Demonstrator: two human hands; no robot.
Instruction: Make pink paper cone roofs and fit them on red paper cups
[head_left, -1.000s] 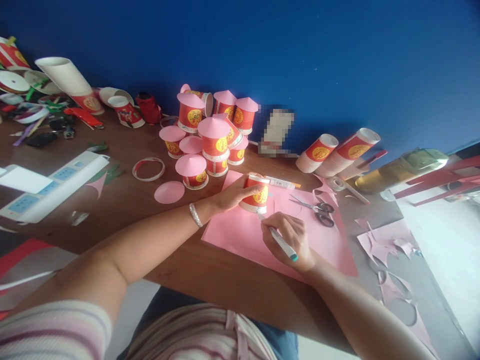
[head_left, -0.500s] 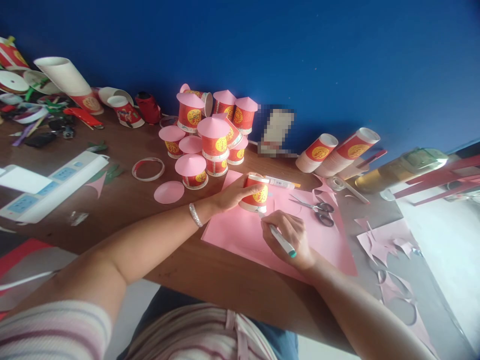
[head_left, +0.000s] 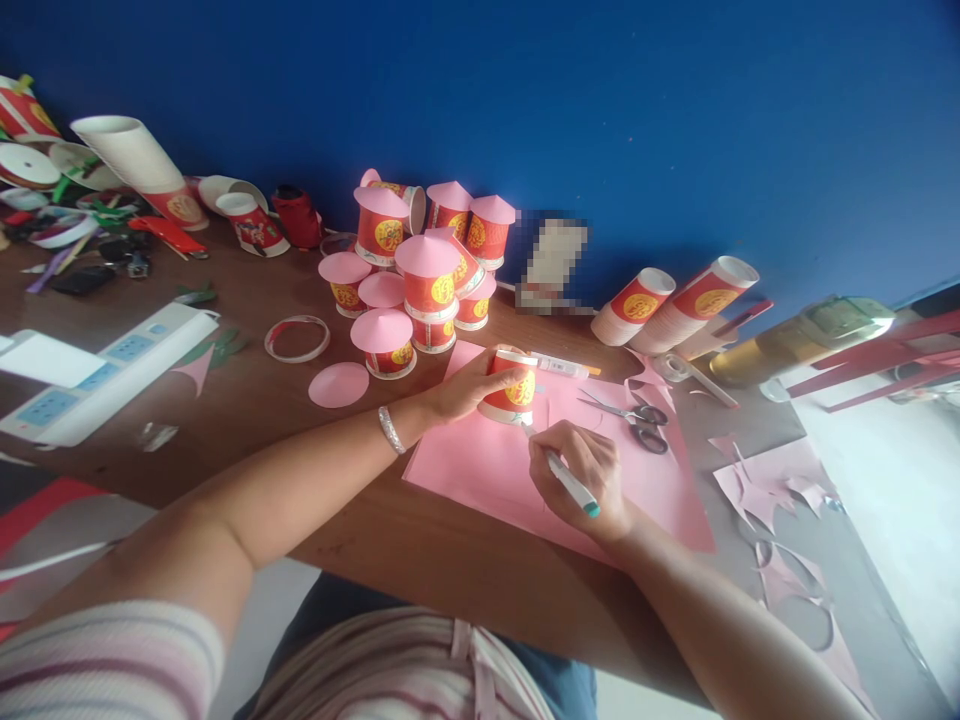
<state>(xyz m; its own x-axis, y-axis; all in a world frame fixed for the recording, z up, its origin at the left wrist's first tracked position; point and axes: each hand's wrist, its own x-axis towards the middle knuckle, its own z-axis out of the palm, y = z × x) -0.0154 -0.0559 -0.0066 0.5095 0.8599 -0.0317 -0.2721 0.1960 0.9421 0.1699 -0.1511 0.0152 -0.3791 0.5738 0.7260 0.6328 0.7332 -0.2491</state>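
Observation:
My left hand (head_left: 469,388) is closed around a red paper cup (head_left: 516,402) with a yellow emblem, pressing it upright on the pink paper (head_left: 465,455). In my right hand (head_left: 581,470) is a white marker (head_left: 571,484) with a green end, gripped like a pen. Its tip points at the white lower edge of the cup; whether it touches cannot be made out. Right of the cup lie scissors (head_left: 637,418) with dark handles and a white pen-like item (head_left: 561,366), both on the pink paper.
Several red cups with pink cone tops (head_left: 382,330) are grouped behind my left hand. Two stacks of paper cups (head_left: 660,310) lean at the right back. A power strip (head_left: 112,375) lies left, a pink paper disc (head_left: 339,385) nearer, and paper scraps (head_left: 787,490) at right.
My right hand and the marker have shifted slightly to the right along the cup's lower edge. The left hand and the cup have stayed in place.

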